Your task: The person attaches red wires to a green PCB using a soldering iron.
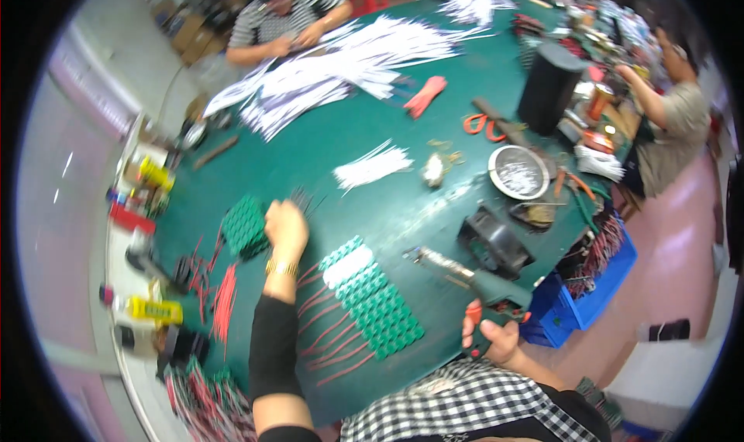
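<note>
My left hand (287, 231), closed, is over the right edge of a stack of green boards (245, 223). Its fingertips are hidden, so whatever they hold cannot be made out; thin dark strands (308, 200) lie just beyond. Right of that forearm lies a row of joined green boards (380, 310) with a white section and red wires (329, 349) out to the left. Near the table's front edge my right hand (500, 340) is closed around a dark tool (477, 343) with orange parts. Close above it is a dark green gun-shaped tool (500, 288) with a metal barrel.
A black fan (496, 242), a metal bowl of small white pieces (519, 172) and orange-handled scissors (484, 126) are on the right. White strips (333, 66) cover the far side, where a person works. Another person sits right, beyond a blue bin (577, 318).
</note>
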`<state>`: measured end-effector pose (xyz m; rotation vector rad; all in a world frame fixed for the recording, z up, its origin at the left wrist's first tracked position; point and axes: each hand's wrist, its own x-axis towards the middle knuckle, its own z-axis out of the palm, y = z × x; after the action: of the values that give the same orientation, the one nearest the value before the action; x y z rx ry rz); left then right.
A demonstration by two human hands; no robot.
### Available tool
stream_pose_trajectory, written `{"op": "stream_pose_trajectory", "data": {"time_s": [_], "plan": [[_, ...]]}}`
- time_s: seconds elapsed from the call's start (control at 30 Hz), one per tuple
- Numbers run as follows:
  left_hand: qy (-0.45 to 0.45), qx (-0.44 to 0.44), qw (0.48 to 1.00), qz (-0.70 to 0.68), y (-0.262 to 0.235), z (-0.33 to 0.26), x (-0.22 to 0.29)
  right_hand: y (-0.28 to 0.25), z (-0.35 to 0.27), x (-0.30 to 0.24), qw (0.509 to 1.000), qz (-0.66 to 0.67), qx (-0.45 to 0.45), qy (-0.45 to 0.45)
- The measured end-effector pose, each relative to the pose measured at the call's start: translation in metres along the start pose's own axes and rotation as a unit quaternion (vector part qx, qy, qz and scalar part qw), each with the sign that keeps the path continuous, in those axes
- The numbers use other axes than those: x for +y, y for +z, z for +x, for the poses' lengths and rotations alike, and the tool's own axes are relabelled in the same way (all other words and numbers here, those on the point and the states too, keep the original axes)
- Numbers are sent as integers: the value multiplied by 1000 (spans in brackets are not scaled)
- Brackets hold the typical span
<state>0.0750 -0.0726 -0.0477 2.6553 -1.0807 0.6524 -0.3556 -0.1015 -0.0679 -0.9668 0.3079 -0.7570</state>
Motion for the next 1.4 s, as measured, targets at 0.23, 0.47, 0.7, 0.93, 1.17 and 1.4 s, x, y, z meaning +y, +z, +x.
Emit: {"op": "stream_pose_trajectory", "data": {"time_s": [0.23, 0.47, 0.7, 0.93, 1.17, 1.4], "plan": [[67, 25, 989, 126, -2, -28, -27, 9, 6, 1, 997, 16, -27, 66], [124, -35, 992, 5, -13, -8, -43, 7, 3, -1, 998, 5, -60, 7], [204, -124, 971, -33, -54, 12, -47, 9, -4, 3, 999, 17, -40, 14], [332, -91, 881, 325, -166, -5, -73, 11, -18, -3, 999, 16, -45, 0], [391, -242, 791, 404, -146, -67, -111, 14, -23, -5, 996, 1, -47, 70], [347, -347, 675, 551, -96, -122, -92, 19, -10, -9, 993, -36, -112, 31]]}}
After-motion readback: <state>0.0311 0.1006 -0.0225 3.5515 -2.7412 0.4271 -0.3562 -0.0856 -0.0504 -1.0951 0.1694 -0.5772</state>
